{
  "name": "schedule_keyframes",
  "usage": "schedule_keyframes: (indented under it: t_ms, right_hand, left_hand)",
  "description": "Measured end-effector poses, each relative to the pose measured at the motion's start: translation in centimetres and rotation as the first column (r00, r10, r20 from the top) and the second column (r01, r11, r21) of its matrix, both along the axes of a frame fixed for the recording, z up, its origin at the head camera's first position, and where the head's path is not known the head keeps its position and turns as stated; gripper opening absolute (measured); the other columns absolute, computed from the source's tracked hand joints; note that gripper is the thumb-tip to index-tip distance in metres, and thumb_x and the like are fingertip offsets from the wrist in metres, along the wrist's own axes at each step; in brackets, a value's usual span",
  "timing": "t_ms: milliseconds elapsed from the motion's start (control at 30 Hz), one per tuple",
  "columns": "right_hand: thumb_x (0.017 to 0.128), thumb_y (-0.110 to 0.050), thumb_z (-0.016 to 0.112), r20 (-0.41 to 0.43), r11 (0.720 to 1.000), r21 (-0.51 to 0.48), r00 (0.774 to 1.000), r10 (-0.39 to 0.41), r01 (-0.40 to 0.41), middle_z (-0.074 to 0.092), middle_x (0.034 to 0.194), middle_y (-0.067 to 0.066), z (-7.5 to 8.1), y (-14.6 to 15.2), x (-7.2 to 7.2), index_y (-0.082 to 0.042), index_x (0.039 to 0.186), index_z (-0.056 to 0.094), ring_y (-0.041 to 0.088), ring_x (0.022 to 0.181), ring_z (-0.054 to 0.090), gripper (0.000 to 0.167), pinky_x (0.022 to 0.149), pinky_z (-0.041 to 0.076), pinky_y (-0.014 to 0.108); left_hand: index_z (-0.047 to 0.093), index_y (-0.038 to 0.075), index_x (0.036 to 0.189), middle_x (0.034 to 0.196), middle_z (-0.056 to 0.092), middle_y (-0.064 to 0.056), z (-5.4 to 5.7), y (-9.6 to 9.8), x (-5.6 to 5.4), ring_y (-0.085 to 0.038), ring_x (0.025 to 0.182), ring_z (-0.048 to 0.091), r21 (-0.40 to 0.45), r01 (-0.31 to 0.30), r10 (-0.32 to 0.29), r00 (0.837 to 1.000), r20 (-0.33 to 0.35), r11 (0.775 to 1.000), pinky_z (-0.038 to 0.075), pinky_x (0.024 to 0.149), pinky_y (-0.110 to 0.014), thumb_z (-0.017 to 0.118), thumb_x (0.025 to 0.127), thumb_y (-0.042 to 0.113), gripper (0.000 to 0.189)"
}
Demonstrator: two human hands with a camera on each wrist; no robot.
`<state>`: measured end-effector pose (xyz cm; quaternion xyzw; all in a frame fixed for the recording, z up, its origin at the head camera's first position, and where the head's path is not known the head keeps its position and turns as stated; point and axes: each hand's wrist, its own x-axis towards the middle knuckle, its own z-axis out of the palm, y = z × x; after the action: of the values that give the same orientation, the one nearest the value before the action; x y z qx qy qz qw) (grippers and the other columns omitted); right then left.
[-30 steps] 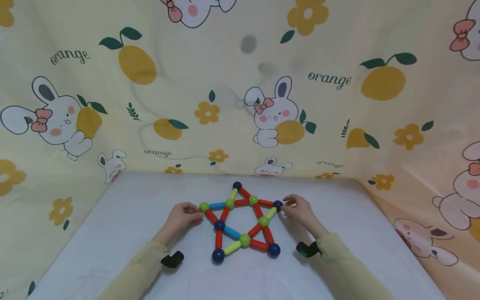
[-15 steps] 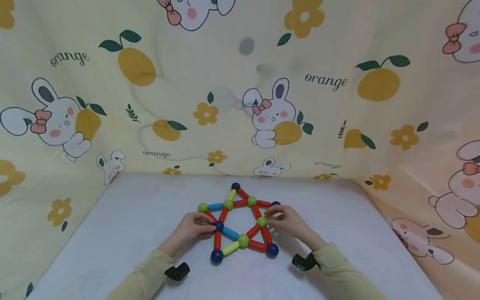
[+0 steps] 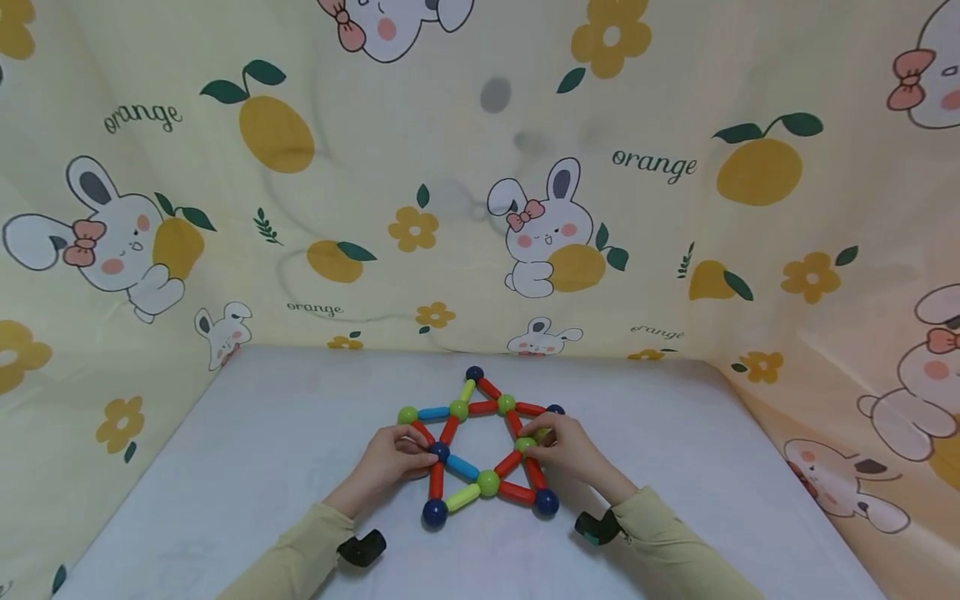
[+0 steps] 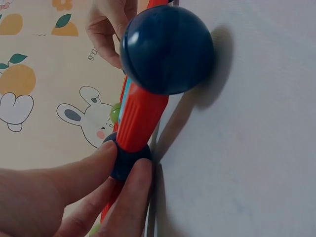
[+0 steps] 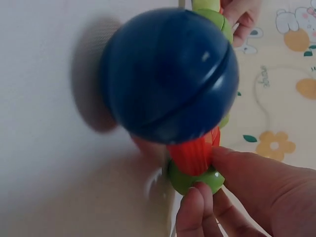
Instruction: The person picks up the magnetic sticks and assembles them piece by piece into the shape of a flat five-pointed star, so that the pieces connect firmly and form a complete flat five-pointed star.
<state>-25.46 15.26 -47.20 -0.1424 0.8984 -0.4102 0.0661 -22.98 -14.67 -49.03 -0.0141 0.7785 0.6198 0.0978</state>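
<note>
A star-shaped frame of magnetic rods and balls lies on the white table, made of red, blue and yellow-green rods (image 3: 462,497). My left hand (image 3: 385,467) pinches the dark blue ball (image 4: 126,161) at the star's left inner corner between thumb and fingers. At the right inner corner my right hand (image 3: 568,452) pinches a green ball (image 5: 180,181) the same way, covering a yellow-green rod behind it. A dark blue ball (image 3: 434,513) forms the lower left tip, and another dark blue ball (image 3: 546,502) the lower right tip.
The white tabletop (image 3: 247,467) spreads around the star. A cream curtain (image 3: 450,100) printed with rabbits and oranges hangs behind and at both sides. Black wrist cameras (image 3: 362,548) sit beside the sleeves.
Both hands have moved inward from the star's upper outer tips, the left to the dark blue ball and the right to the green one. The star keeps its shape.
</note>
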Motion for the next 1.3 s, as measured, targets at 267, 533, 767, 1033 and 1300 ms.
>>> schedule_keyframes:
  t_ms: [267,533,767,1033,1300]
  right_hand:
    - [0.082,-0.012,0.076,-0.041,0.998,-0.008,0.998,0.055,-0.056,0.061,0.094,0.001,-0.2,0.5,0.1,-0.012,0.099,0.071,0.020,0.074,0.055,0.018,0.060,0.051,0.027]
    - [0.082,-0.013,0.076,-0.035,0.997,-0.013,0.997,0.070,-0.070,0.061,0.092,0.000,-0.4,0.6,0.2,-0.013,0.099,0.070,0.020,0.075,0.056,0.018,0.061,0.052,0.027]
    - [0.084,-0.016,0.074,-0.005,0.991,-0.050,0.992,0.127,-0.127,0.063,0.103,0.002,-0.1,2.0,1.0,-0.012,0.108,0.067,0.018,0.081,0.061,0.025,0.069,0.054,0.026]
    - [0.083,-0.019,0.075,0.137,0.973,-0.085,0.965,0.224,-0.214,0.062,0.103,0.008,0.4,4.1,3.0,-0.006,0.118,0.061,0.021,0.082,0.061,0.040,0.071,0.054,0.028]
    - [0.077,-0.022,0.081,0.170,0.973,-0.090,0.959,0.227,-0.214,0.059,0.101,0.009,0.1,3.7,4.8,-0.004,0.125,0.054,0.021,0.079,0.059,0.058,0.072,0.054,0.028]
  left_hand:
    - [0.060,-0.002,0.096,0.085,0.066,-0.012,0.3,0.3,-0.2,-0.020,0.075,0.066,-0.012,0.001,-0.001,1.000,-0.004,1.000,0.058,0.067,-0.032,0.077,0.077,-0.003,0.025]
    - [0.060,-0.002,0.097,0.087,0.066,-0.012,0.0,0.4,-0.2,-0.020,0.076,0.066,-0.005,0.007,-0.007,1.000,0.015,1.000,0.058,0.068,-0.033,0.076,0.078,-0.002,0.025]
    - [0.061,-0.001,0.109,0.101,0.068,-0.013,0.1,-0.9,-0.1,-0.023,0.089,0.066,0.056,0.155,-0.158,0.986,0.055,0.986,0.056,0.079,-0.036,0.074,0.082,0.007,0.031]
    - [0.052,0.004,0.132,0.131,0.054,-0.017,0.4,-2.1,1.2,-0.027,0.106,0.062,0.077,0.309,-0.315,0.945,0.085,0.948,0.053,0.085,-0.038,0.080,0.078,0.015,0.062]
    - [0.035,0.003,0.145,0.146,0.036,-0.022,0.3,-1.9,2.8,-0.031,0.110,0.060,0.200,0.323,-0.349,0.931,0.107,0.925,0.053,0.084,-0.040,0.083,0.068,-0.003,0.091]
